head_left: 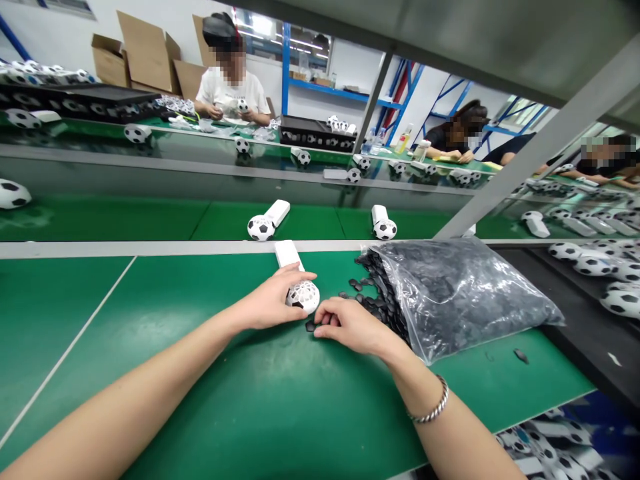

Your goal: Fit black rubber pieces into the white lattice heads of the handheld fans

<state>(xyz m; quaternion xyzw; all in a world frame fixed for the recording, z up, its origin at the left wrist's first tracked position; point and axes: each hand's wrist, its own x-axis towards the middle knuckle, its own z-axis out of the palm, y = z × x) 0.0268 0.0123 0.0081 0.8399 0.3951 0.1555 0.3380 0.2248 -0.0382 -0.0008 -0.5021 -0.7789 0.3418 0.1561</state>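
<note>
On the green worktop lies a white object with a football-patterned round head (303,297) and a flat white handle (289,256); it looks like a handheld fan. Its head has an open grille, with few black patches showing. My left hand (270,298) grips the head from the left, thumb in front and fingers over the far side. Just to the right, my right hand (350,323) has its fingers curled, and a small black flat piece (311,327) shows at the fingertips. More black pieces (383,293) spill from a clear plastic bag (465,293) beyond that hand.
Finished-looking football fans (261,227) rest on the green conveyor (150,217) ahead. A black tray (590,320) with several fans stands at right. A slanted grey post (500,173) rises behind the bag. Across the line, a person (234,93) handles a ball-patterned piece.
</note>
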